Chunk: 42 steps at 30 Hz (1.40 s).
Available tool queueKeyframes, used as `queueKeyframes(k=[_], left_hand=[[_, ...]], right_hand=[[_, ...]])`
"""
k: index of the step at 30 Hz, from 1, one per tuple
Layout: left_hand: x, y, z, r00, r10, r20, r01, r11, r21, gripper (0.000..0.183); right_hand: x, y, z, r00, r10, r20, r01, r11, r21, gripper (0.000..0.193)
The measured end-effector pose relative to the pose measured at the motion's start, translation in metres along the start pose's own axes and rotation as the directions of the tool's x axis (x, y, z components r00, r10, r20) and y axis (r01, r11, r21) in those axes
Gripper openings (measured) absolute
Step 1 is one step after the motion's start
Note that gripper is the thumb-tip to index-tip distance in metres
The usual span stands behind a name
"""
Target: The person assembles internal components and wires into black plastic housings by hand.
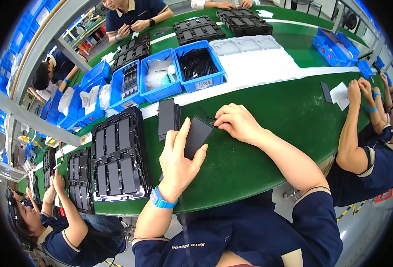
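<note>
The left hand (176, 158) is grasping a flat black panel (198, 138), its thumb and forefinger parting to lie along opposite sides. The right hand (240, 122) is curling its fingers in, thumb and fingertips pinching a thin dark strip (211, 119) right at the panel's far right corner — just how it is gripping is too small to tell. The panel is lying above the green table (249, 167), its long axis running away from the person and slanting rightward. Just left, a stack of dark panels (166, 116) is standing near the forefinger.
</note>
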<state>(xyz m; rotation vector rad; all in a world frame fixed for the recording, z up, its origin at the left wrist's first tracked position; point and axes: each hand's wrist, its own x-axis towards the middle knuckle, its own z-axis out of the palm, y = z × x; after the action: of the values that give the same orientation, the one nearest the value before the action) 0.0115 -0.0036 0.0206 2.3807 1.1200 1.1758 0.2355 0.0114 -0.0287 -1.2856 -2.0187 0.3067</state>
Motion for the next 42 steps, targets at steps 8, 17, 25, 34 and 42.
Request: queueKeyframes(k=[8, 17, 25, 34, 42], left_hand=[[0.005, -0.001, -0.010, 1.000, 0.030, -0.006, -0.030, 0.997, 0.074, 0.067], [-0.039, -0.010, -0.040, 0.986, -0.139, -0.088, 0.163, 0.898, 0.409, 0.055], [-0.064, -0.003, -0.048, 0.958, -0.271, 0.097, 0.192, 0.853, 0.486, 0.067], [-0.068, -0.003, -0.040, 0.945, -0.279, 0.171, 0.151, 0.836, 0.528, 0.077], [-0.070, -0.014, -0.035, 0.955, -0.277, 0.110, 0.204, 0.877, 0.436, 0.087]], right_hand=[[0.004, 0.003, 0.001, 0.998, 0.022, -0.055, -0.022, 1.000, 0.003, 0.014], [0.004, 0.005, -0.004, 0.969, 0.242, -0.053, -0.229, 0.957, 0.178, 0.018], [0.006, 0.003, -0.004, 0.970, 0.225, -0.097, -0.202, 0.959, 0.200, 0.017], [0.007, 0.004, -0.005, 0.967, 0.223, -0.121, -0.191, 0.954, 0.230, 0.011], [0.006, 0.005, -0.006, 0.972, 0.215, -0.096, -0.187, 0.953, 0.240, 0.010]])
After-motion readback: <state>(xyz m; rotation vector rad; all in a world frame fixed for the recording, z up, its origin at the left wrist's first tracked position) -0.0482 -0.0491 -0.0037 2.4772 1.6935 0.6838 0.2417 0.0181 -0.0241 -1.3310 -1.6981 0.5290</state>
